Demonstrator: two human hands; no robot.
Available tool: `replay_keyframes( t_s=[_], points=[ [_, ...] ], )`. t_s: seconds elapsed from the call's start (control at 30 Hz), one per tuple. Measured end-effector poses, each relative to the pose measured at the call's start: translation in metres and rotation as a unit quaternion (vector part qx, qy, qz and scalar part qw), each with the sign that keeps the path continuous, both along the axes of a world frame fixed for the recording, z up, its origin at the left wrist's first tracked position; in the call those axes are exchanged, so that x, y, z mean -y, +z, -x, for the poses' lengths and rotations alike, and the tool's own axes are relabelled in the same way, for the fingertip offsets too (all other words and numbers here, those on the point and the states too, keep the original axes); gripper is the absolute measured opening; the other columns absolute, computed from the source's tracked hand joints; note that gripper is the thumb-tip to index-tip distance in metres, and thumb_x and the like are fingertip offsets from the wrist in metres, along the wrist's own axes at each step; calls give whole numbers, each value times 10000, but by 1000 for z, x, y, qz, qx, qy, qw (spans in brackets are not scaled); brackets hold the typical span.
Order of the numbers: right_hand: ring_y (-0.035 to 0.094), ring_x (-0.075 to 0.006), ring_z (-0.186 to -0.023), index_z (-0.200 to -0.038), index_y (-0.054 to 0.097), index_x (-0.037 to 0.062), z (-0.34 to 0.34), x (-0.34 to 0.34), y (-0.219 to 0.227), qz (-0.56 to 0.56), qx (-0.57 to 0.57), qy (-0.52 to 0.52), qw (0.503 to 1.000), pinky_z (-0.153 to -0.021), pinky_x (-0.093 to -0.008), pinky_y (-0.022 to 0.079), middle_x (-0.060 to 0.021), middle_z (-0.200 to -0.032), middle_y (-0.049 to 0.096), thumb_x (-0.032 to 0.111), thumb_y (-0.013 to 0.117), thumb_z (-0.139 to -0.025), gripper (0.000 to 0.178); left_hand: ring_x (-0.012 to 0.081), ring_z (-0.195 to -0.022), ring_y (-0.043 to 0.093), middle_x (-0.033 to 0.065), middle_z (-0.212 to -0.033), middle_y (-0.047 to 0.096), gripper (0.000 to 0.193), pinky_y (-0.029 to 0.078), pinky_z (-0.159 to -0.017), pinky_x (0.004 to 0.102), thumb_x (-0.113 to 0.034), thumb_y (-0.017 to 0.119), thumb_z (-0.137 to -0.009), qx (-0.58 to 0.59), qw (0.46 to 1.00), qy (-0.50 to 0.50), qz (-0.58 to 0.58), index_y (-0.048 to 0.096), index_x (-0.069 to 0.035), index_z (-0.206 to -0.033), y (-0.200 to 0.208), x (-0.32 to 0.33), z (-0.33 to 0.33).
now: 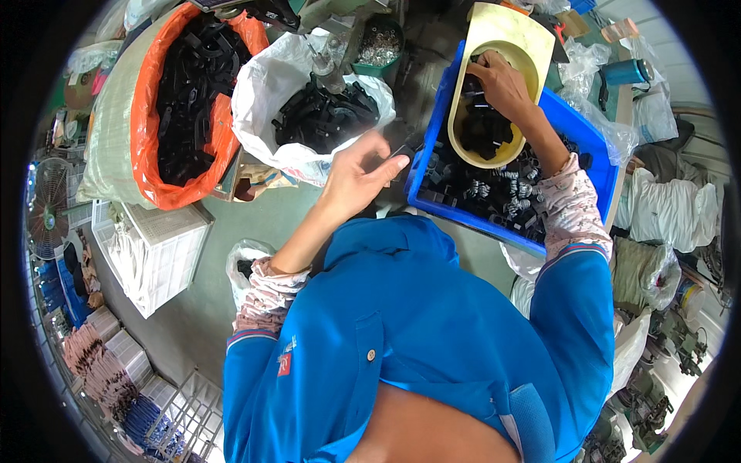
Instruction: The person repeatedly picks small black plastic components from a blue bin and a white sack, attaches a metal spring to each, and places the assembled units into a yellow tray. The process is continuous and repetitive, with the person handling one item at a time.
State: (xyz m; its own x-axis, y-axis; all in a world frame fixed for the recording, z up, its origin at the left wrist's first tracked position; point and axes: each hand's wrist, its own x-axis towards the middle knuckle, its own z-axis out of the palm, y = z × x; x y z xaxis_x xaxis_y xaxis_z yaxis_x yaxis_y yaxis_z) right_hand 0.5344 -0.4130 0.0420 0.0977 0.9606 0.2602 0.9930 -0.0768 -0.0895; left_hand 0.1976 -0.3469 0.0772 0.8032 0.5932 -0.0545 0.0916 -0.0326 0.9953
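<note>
My left hand (355, 179) is closed, thumb against fingers, on a small black plastic part (400, 152) that sticks out past the fingertips. It is beside the white sack (255, 100), which is filled with black plastic pieces (328, 116). My right hand (502, 83) reaches into a yellow oval tub (494, 17) that holds small dark parts (485, 131). Its fingers are bent and drawn together; whatever they pinch is hidden. The tub rests over a blue bin (575, 116) containing metal springs (515, 189) and black pieces.
A larger sack with an orange liner (147, 123), full of black parts, stands at the left. Behind the white sack is a green container (376, 68) of small metal pieces. White plastic crates (166, 255) and a fan (50, 202) are farther left. A blue bottle (627, 72) lies at the right.
</note>
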Motion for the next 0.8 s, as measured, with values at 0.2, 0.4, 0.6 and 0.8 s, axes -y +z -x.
replay_keyframes(
  t_s=[0.2,0.4,0.6,0.8],
  points=[
    [553,-272,-953,-1051,606,130,-13,-4,12,16,25,155,987,-758,-371,488,-56,-937,534,26,627,-806,267,100,-691,661,16,-784,593,245,493,-526,221,-158,707,-906,40,992,-11,116,496,-69,-818,4,-27,-4],
    [530,-286,-1011,-1039,580,101,-12,2,26,101,11,121,987,-853,-384,454,-84,-1018,553,52,672,-796,264,126,-698,678,27,-777,592,251,468,-453,217,-159,707,-903,87,989,-42,114,498,-58,-808,0,-46,-11],
    [625,-251,-837,-1046,563,24,15,32,64,51,-196,29,979,-707,-333,511,-132,-918,588,-31,655,-810,259,112,-693,669,21,-751,593,245,474,-477,230,-148,717,-891,80,991,-36,100,509,-54,-800,-4,-65,-7],
    [648,-112,-848,-1171,595,-11,104,37,86,-58,-655,-79,749,-763,-249,557,-44,-959,651,-55,616,-904,271,84,-776,642,109,-1049,666,232,462,-592,219,-24,704,-869,20,996,-82,24,485,-44,-794,-3,-89,0]
  ],
)
